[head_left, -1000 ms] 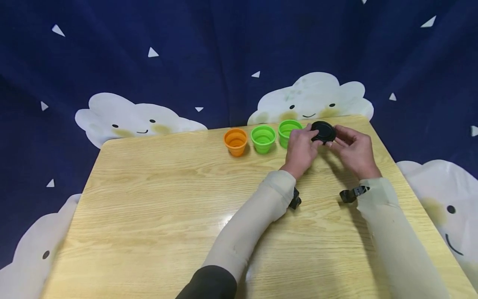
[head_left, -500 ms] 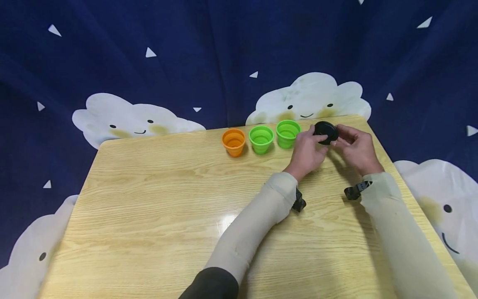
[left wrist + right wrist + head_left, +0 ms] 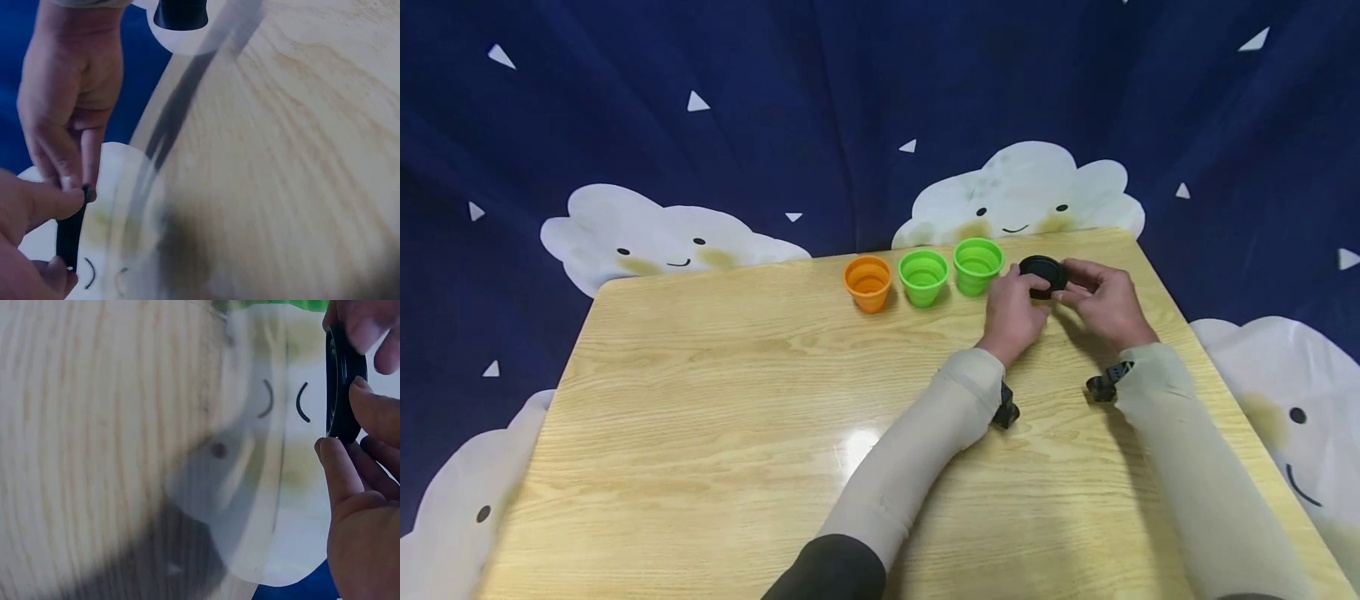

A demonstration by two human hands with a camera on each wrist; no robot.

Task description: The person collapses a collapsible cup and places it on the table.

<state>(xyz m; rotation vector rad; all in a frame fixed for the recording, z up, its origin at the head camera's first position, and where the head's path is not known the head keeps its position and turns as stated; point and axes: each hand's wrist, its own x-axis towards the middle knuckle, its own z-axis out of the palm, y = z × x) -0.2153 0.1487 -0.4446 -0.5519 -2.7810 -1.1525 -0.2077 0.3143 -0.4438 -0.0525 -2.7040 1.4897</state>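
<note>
Both hands hold a black collapsible cup (image 3: 1045, 266), squashed into a flat ringed disc, above the table's far right part. My left hand (image 3: 1012, 315) pinches its left side, fingers over the near face. On the opposite edge, my right hand (image 3: 1111, 307) grips with thumb and fingers. Seen edge-on in the right wrist view, the black cup (image 3: 344, 381) is thin, with ridges showing on one face. In the left wrist view the black cup (image 3: 70, 240) is a narrow dark strip between the fingertips.
An orange cup (image 3: 868, 287) and two green cups, one in the middle (image 3: 923, 279) and one at the right (image 3: 977, 268), stand upright along the far edge of the wooden table (image 3: 715, 400). Behind hangs a dark blue cloud-patterned curtain (image 3: 775, 100).
The black cup has shifted slightly left and nearer, together with both hands, after a small move right. It stays held between them. The orange and green cups have stayed put.
</note>
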